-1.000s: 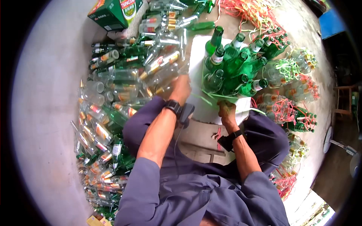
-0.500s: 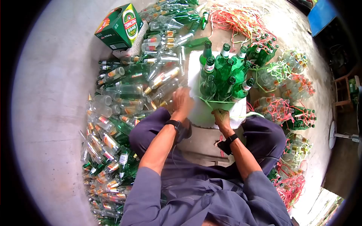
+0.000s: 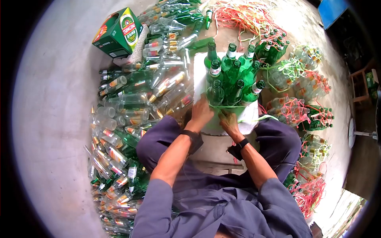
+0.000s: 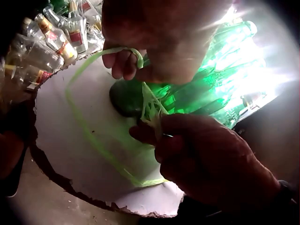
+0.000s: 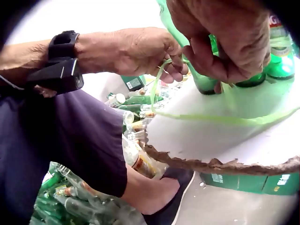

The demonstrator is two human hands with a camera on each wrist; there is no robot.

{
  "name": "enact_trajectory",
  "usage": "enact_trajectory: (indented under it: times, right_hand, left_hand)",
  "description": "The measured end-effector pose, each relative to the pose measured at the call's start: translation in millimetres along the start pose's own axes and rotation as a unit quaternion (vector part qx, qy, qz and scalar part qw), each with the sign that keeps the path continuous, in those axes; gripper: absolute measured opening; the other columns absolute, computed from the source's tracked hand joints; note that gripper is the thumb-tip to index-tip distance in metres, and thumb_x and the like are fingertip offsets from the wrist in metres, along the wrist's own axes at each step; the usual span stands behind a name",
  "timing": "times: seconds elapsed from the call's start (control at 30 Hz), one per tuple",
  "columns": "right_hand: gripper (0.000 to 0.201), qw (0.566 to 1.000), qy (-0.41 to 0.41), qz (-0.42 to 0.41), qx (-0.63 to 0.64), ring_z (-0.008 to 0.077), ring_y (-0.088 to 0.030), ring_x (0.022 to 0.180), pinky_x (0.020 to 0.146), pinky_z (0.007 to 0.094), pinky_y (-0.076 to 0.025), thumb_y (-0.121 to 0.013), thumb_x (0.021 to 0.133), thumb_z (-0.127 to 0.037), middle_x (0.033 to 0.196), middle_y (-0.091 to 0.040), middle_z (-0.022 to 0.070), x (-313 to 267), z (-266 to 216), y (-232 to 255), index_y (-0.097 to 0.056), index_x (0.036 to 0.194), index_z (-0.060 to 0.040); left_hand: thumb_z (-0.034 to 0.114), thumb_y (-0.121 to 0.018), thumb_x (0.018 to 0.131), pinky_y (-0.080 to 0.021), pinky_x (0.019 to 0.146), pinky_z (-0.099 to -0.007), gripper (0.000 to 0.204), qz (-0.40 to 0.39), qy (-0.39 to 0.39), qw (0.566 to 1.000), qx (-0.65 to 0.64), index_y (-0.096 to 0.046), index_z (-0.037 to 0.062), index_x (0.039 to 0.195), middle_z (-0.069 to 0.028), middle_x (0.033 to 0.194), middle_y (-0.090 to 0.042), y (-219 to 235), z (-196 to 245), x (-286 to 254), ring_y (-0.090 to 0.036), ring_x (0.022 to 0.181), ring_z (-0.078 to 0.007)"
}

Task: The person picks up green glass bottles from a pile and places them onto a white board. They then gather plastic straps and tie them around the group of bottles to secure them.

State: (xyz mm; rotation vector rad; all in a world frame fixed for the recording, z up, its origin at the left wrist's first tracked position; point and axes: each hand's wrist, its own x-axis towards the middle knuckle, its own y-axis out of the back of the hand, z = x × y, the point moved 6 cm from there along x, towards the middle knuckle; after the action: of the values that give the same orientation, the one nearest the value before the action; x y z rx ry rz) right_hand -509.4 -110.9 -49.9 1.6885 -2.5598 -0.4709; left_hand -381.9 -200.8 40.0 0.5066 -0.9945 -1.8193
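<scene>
Head view, left to right: loose bottles (image 3: 131, 98), clear and green glass, some with paper labels, lie heaped at 9 o'clock; a glossy printed carton (image 3: 119, 33) sits at 10–11 o'clock. Left hand (image 3: 202, 112): forearm angled toward 1 o'clock, fingers curled; grip narrow, holding one run of the pale green strip (image 4: 86, 129), flat and flexible, looped below the hand in the left wrist view. Nine green bottles (image 3: 230, 75), smooth and slender-necked, stand upright, grouped at 12 o'clock on the white counter (image 3: 199, 71), its edge ragged and brown; the strip crosses their near side. Right hand (image 3: 230, 122): forearm angled toward 11 o'clock, fingers bent; grip narrow, thumb and fingers pinching the strip close to the bottles. Strip tangle (image 3: 242, 18), red and crinkled, at 12–1 o'clock; tied bundles (image 3: 291, 109) at 2–4 o'clock.
</scene>
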Motion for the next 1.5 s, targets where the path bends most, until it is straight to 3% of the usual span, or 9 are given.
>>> enact_trajectory:
  times: [0.2,0.33,0.43,0.7,0.77,1.07,1.4,1.47,1.5]
  right_hand:
    - [0.034,0.989,-0.096,-0.087,0.068,0.0143,-0.057,0.049,0.043,0.0275,-0.042,-0.056,0.088,-0.022,0.062,-0.056,0.004,1.3,-38.2,-10.1,-0.067,0.106,0.0039]
    - [0.038,0.989,-0.112,-0.095,-0.009,0.0274,-0.067,0.06,0.049,0.0358,-0.049,-0.058,0.087,-0.029,0.068,-0.063,0.0106,7.5,6.3,11.6,-0.067,0.105,0.0027]
    - [0.029,0.921,-0.054,0.005,-0.385,0.0449,-0.064,0.076,0.069,0.0529,-0.05,-0.058,0.085,-0.026,0.08,-0.065,0.0271,-3.4,-47.6,55.1,-0.065,0.094,-0.0001]
    - [0.03,0.958,0.047,0.08,-0.27,0.0435,-0.062,0.066,0.057,0.0497,-0.047,-0.058,0.087,-0.027,0.07,-0.061,0.026,2.4,-52.2,46.4,-0.063,0.088,0.0019]
    - [0.032,0.967,0.012,0.047,-0.249,0.0461,-0.061,0.065,0.057,0.0516,-0.047,-0.062,0.087,-0.028,0.07,-0.06,0.0286,6.8,-49.0,39.7,-0.06,0.078,0.0029]
    - [0.025,0.999,0.02,0.015,-0.041,0.0213,-0.054,0.054,0.052,0.039,-0.042,-0.059,0.086,-0.019,0.06,-0.059,0.0145,7.7,-42.8,0.6,-0.066,0.082,0.005]
    - [0.021,0.995,-0.055,0.019,0.08,0.0274,-0.065,0.068,0.064,0.0379,-0.048,-0.051,0.085,-0.01,0.076,-0.069,0.0175,-1.8,-21.8,-53.7,-0.068,0.089,0.0023]
    - [0.017,0.997,-0.047,-0.002,0.059,0.031,-0.065,0.072,0.065,0.0386,-0.049,-0.055,0.08,-0.008,0.08,-0.069,0.0159,3.7,-21.6,-61.6,-0.068,0.088,-0.0011]
    - [0.017,0.997,-0.049,-0.001,0.058,0.031,-0.065,0.072,0.065,0.0386,-0.049,-0.055,0.08,-0.008,0.08,-0.069,0.0159,6.6,-15.3,-62.8,-0.068,0.088,-0.0011]
  left_hand:
    - [0.011,-0.056,0.074,-0.051,0.062,-0.0412,0.041,0.003,0.072,0.986,-0.151,-0.051,-0.0042,0.111,-0.0186,0.077,-0.064,-62.3,-81.0,7.4,-0.063,0.065,-0.031]
    - [0.009,-0.051,0.078,-0.049,0.055,-0.0295,0.028,-0.02,0.256,0.858,-0.444,-0.055,-0.0012,0.104,-0.0108,0.074,-0.064,-34.5,-63.8,2.9,-0.06,0.06,-0.0166]
    - [0.008,-0.05,0.08,-0.048,0.054,-0.0269,0.029,-0.035,0.274,0.837,-0.473,-0.054,-0.0008,0.107,-0.0101,0.074,-0.064,-35.3,-60.7,2.2,-0.059,0.059,-0.0157]
    - [0.01,-0.053,0.086,-0.045,0.048,-0.0269,0.032,-0.021,0.064,0.935,-0.347,-0.054,-0.0039,0.115,-0.0108,0.069,-0.064,-35.3,-58.5,8.9,-0.059,0.056,-0.0159]
    - [0.01,-0.054,0.087,-0.045,0.047,-0.0286,0.03,-0.037,0.247,0.835,-0.49,-0.056,-0.0038,0.113,-0.0113,0.068,-0.064,-31.4,-56.9,3.1,-0.059,0.054,-0.0166]
    - [0.013,-0.051,0.084,-0.046,0.047,-0.0285,0.019,-0.028,0.244,0.869,-0.43,-0.056,-0.0007,0.096,-0.0122,0.07,-0.064,-28.8,-51.2,4.7,-0.058,0.053,-0.0173]
    - [0.015,-0.055,0.077,-0.024,0.042,-0.0278,0.011,-0.052,0.327,0.791,-0.515,-0.049,0.0108,0.069,0.0003,0.057,-0.042,-61.3,-92.4,4.9,-0.033,0.044,-0.0109]
    - [0.0,-0.061,0.07,-0.042,0.048,-0.0393,0.007,-0.047,-0.008,0.974,-0.22,-0.061,0.0018,0.077,-0.0145,0.06,-0.057,-57.4,-91.2,20.6,-0.058,0.056,-0.0317]
    - [0.0,-0.061,0.07,-0.042,0.048,-0.0393,0.007,-0.048,-0.007,0.974,-0.221,-0.061,0.0018,0.077,-0.0145,0.06,-0.057,-60.1,-94.5,18.9,-0.058,0.056,-0.0317]
